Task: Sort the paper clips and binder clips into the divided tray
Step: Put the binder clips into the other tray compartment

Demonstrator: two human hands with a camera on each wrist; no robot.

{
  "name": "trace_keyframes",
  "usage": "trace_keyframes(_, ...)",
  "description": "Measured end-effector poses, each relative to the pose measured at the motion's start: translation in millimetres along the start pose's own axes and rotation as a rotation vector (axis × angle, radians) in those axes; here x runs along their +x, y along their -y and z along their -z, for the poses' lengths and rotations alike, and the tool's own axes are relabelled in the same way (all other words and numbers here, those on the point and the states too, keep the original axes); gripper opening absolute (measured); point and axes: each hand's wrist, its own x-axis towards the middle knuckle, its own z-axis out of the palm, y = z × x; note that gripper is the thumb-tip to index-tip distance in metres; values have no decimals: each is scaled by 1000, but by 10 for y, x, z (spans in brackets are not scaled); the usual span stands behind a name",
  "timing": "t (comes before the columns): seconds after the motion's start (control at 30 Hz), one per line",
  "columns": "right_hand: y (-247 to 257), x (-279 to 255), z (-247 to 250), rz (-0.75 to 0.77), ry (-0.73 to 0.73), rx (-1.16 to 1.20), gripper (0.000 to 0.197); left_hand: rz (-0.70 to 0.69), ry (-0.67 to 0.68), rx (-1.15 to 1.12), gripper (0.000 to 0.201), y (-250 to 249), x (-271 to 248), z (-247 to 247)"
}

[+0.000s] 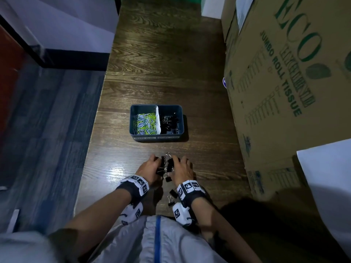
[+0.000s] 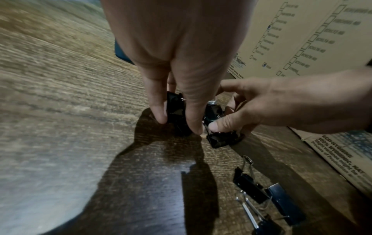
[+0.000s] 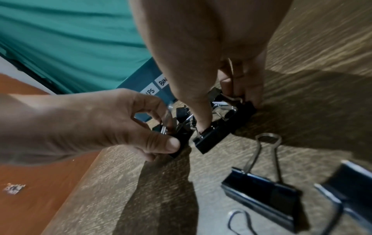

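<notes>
A cluster of black binder clips [image 1: 165, 166] lies on the wooden table between my two hands. My left hand [image 1: 150, 166] curls its fingers and thumb round clips [image 2: 177, 114] on the cluster's left side. My right hand [image 1: 181, 168] grips clips [image 3: 213, 136] on the right side. Nearer my body, loose binder clips [image 1: 171, 198] lie on the table, also seen as binder clips [image 3: 261, 190] in the right wrist view. The blue divided tray [image 1: 156, 138] stands farther out, with coloured paper clips [image 1: 144, 122] in its left half and black binder clips [image 1: 170, 121] in its right half.
A large cardboard box [image 1: 284, 82] stands along the table's right side, close to my right hand. The table's left edge [image 1: 89, 149] drops to a blue-grey floor. A white sheet [image 1: 326, 186] lies at the right front.
</notes>
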Motion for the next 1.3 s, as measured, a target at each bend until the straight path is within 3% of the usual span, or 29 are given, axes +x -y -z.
trace_keyframes(0.13,57,26,36,0,-32,7,57,14,-35,-75,44,78,-30,-37)
trace_keyframes(0.3,25,56,61,58,-84,-30,27,-21,-122,-139,26,104,-67,90)
trace_keyframes(0.43,-19,83,79,51,-128,9,33,-145,-254,-145,27,-141,-12,448)
trace_keyframes(0.57,-43,108,182,23,-127,86,29,-146,-424,-194,36,-483,256,938)
trace_keyframes(0.7,15,149,415,-34,-163,211,26,-182,-491,-266,50,-638,483,1307)
trace_keyframes(0.83,145,233,779,16,-261,384,23,-205,-580,-98,16,-561,413,1209)
trace_keyframes(0.97,331,298,1217,134,-459,557,27,-191,-385,7,12,-297,235,780)
trace_keyframes(1.07,294,240,1266,136,-462,566,32,-125,-165,110,38,-95,159,521)
trace_keyframes(1.13,137,169,1117,109,-349,484,37,-76,-20,191,73,-14,127,400)
trace_keyframes(1.2,-84,81,860,28,-113,346,60,-47,73,252,102,34,128,304)
trace_keyframes(1.3,-443,-82,479,-148,208,225,99,-43,154,329,124,62,157,190)
